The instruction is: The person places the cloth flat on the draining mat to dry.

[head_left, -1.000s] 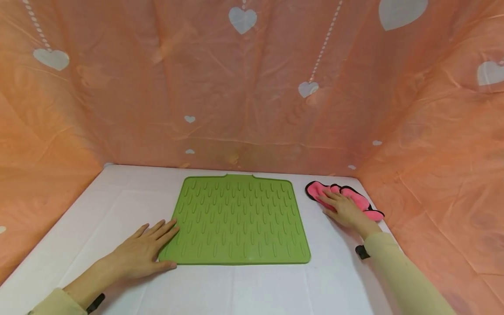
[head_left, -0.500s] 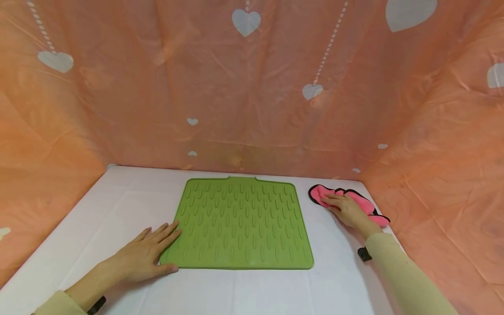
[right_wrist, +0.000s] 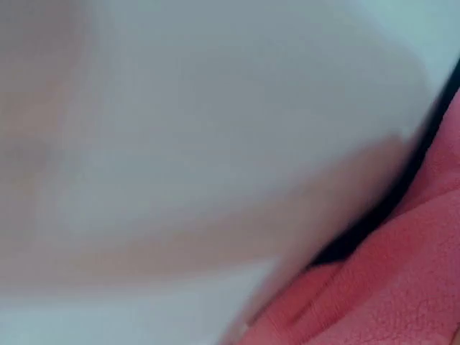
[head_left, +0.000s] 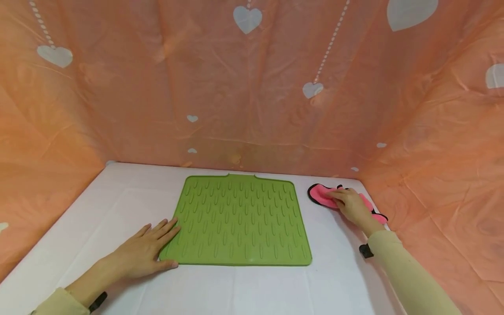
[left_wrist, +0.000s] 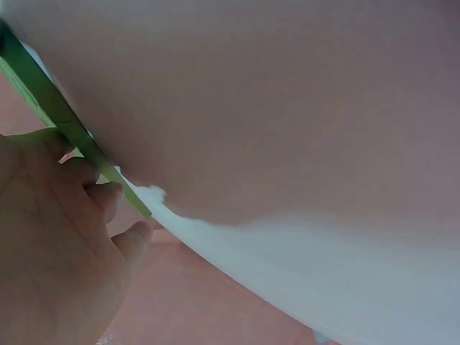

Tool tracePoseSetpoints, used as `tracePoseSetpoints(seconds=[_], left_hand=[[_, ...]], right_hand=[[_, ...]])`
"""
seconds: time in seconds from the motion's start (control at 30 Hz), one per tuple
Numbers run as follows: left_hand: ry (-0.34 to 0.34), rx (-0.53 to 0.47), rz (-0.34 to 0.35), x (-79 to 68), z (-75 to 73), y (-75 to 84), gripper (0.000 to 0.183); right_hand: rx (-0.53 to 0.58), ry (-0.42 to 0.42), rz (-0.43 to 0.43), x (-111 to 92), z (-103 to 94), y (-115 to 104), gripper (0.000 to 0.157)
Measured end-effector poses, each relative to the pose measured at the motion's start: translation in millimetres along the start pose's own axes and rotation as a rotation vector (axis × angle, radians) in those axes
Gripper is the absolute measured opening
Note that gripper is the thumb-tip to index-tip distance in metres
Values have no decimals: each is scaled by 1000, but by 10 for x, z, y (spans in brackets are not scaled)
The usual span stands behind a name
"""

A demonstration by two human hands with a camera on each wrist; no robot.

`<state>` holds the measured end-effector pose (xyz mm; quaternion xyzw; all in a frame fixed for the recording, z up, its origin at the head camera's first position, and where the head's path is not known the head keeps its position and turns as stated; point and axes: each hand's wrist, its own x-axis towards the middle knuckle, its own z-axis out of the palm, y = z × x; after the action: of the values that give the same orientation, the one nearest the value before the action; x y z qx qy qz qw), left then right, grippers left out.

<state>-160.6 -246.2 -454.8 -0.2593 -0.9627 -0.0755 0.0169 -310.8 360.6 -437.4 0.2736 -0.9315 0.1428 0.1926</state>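
Observation:
A green silicone mat (head_left: 240, 221) with raised oval ridges lies flat on the white table. My left hand (head_left: 141, 253) rests with spread fingers on the mat's left front corner, its thumb along the front edge. The left wrist view shows the fingers of that hand (left_wrist: 57, 244) at the mat's edge (left_wrist: 68, 122). To the right of the mat, a crumpled pink cloth (head_left: 320, 196) with black edging lies near the table's back right corner. My right hand (head_left: 351, 207) is over it, thumb and bent fingers pinching its middle. Pink folds of the cloth (right_wrist: 402, 280) fill the right wrist view's lower right.
The white-covered table (head_left: 267, 288) is enclosed at the back and both sides by an orange curtain (head_left: 252, 96) with pale hearts. The curtain meets the table's right edge close beside the cloth. Sleeves and black wrist straps show on both arms.
The right hand's fingers went from lying spread on the pink cloth to bending and gathering it, with the back of the hand raised. The left hand and mat stayed put.

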Motion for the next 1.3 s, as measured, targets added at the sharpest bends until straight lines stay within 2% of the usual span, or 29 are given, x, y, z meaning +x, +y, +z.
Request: tracePoseSetpoints(seconds=[0.17, 0.33, 0.5, 0.77, 1.03, 1.3], left_hand=[[-5, 7, 5, 8, -10, 2, 96], [8, 10, 1, 4, -17, 4, 96], [20, 14, 3, -1, -23, 4, 94], [17, 9, 8, 3, -13, 13, 95], [0, 6, 8, -3, -14, 3, 95], [0, 3, 10, 12, -10, -6, 96]], right_hand=[[-16, 108, -68, 18, -139, -18, 34], [6, 201, -145, 138, -296, -37, 36], [12, 230, -165, 253, -476, -157, 38], [-1, 247, -178, 424, -663, -498, 40], [48, 309, -303, 780, -587, -914, 38], [125, 260, -422, 1114, -391, -1368, 37]])
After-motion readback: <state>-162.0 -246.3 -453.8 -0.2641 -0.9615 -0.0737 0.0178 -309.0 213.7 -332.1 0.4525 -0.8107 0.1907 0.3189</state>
